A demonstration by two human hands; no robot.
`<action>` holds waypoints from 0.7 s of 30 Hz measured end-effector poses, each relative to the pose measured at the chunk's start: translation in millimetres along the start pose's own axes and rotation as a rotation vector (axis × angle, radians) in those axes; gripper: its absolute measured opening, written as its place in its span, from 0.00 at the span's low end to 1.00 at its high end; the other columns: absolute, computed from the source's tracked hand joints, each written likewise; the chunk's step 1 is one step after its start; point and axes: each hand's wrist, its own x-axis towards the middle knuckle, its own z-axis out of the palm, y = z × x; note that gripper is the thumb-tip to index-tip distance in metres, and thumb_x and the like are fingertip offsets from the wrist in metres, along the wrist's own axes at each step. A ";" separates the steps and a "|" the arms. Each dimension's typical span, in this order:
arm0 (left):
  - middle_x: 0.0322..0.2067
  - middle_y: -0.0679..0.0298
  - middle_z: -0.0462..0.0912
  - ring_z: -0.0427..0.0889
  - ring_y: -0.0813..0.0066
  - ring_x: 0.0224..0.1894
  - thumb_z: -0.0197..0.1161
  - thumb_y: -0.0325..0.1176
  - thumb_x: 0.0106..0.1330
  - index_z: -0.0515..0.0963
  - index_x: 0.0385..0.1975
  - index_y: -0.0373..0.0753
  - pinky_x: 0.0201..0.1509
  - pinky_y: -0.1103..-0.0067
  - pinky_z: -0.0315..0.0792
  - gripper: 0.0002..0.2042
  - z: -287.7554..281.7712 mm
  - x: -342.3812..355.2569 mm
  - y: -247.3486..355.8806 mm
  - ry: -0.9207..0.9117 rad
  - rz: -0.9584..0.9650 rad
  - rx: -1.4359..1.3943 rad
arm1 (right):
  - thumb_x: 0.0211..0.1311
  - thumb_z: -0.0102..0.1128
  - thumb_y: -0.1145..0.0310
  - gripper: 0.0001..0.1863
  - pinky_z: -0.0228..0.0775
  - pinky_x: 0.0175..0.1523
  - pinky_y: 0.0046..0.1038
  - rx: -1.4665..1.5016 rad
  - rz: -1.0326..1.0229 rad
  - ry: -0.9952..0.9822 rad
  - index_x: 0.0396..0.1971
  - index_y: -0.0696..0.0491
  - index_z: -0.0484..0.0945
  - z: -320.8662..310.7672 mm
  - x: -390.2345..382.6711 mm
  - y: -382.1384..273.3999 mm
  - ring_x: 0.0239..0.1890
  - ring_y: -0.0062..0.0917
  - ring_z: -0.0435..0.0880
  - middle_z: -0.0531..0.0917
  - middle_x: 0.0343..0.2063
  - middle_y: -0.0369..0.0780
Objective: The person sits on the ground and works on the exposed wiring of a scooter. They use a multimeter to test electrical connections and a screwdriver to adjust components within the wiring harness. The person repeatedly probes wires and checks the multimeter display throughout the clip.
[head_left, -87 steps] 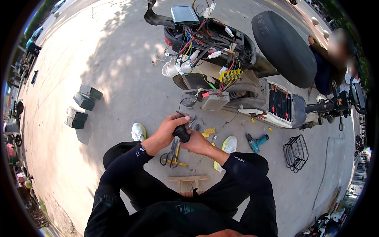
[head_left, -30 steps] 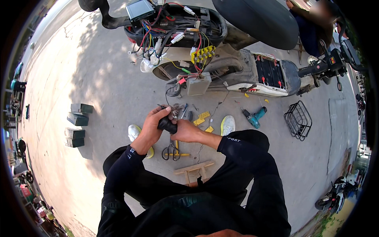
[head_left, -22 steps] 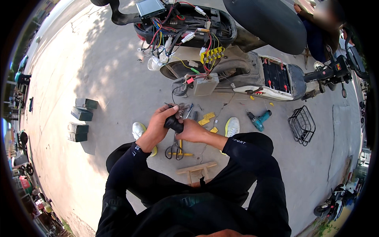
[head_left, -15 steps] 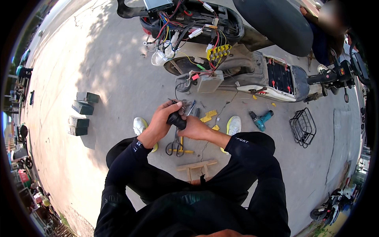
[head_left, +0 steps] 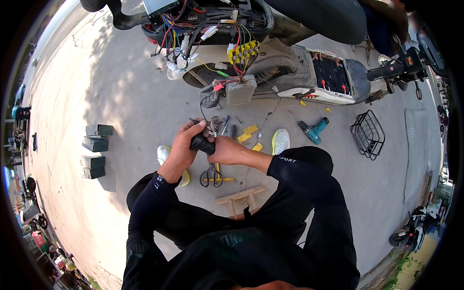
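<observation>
Both hands meet in front of me, over the ground between my shoes. My left hand [head_left: 180,149] is closed round a black, rounded, roll-like piece [head_left: 202,144]; its exact kind is unclear. A thin dark cable [head_left: 203,112] runs from the hands up toward a grey metal box [head_left: 240,92] by the scooter. Against the right end of the black piece, my right hand [head_left: 230,151] is closed, its fingertips partly hidden; a small silvery bit shows above them. Black-handled scissors [head_left: 211,178] and a yellow T-shaped tool [head_left: 225,180] lie just below the hands.
Ahead stands an opened electric scooter [head_left: 285,72] with loose wiring and a yellow terminal block [head_left: 244,52]. A teal drill [head_left: 314,130] and black wire basket [head_left: 367,134] lie right; several dark green blocks [head_left: 95,145] sit left. Another person [head_left: 386,24] is at far right.
The whole view has shifted, so the scooter and ground items appear further left and higher. Both hands keep their closed hold around the black piece, with little change between them.
</observation>
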 end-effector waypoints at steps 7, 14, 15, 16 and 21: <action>0.27 0.64 0.75 0.78 0.66 0.33 0.63 0.34 0.68 0.73 0.39 0.36 0.44 0.71 0.73 0.09 2.2 -3.1 2.2 0.033 -0.019 -0.013 | 0.41 0.67 0.60 0.20 0.78 0.42 0.37 0.003 0.011 0.007 0.30 0.62 0.80 0.7 -2.0 -1.8 0.34 0.44 0.86 0.85 0.28 0.52; 0.27 0.63 0.77 0.80 0.66 0.33 0.63 0.33 0.68 0.74 0.39 0.36 0.43 0.71 0.74 0.09 0.3 0.4 0.0 0.030 -0.023 -0.016 | 0.40 0.67 0.60 0.21 0.79 0.44 0.37 0.011 -0.036 0.022 0.30 0.63 0.81 3.7 2.3 6.0 0.35 0.45 0.87 0.85 0.28 0.55; 0.27 0.63 0.77 0.80 0.66 0.33 0.63 0.33 0.68 0.74 0.39 0.35 0.43 0.71 0.74 0.09 1.5 -0.9 1.4 0.031 -0.024 -0.018 | 0.40 0.67 0.60 0.21 0.79 0.44 0.37 0.011 -0.035 0.021 0.30 0.63 0.81 3.1 1.4 4.8 0.35 0.45 0.87 0.85 0.29 0.55; 0.27 0.63 0.77 0.80 0.66 0.33 0.63 0.33 0.68 0.74 0.39 0.35 0.44 0.71 0.74 0.09 3.0 -2.3 2.6 0.032 -0.025 -0.019 | 0.40 0.67 0.60 0.21 0.79 0.44 0.37 0.010 -0.034 0.019 0.31 0.63 0.80 2.4 0.6 3.4 0.36 0.45 0.87 0.85 0.29 0.54; 0.27 0.62 0.77 0.80 0.65 0.32 0.62 0.32 0.67 0.75 0.39 0.35 0.44 0.71 0.75 0.08 1.7 -1.4 0.8 0.026 -0.027 -0.052 | 0.43 0.69 0.59 0.20 0.76 0.38 0.33 -0.007 -0.011 0.005 0.29 0.62 0.80 3.1 2.1 4.6 0.30 0.37 0.86 0.84 0.25 0.48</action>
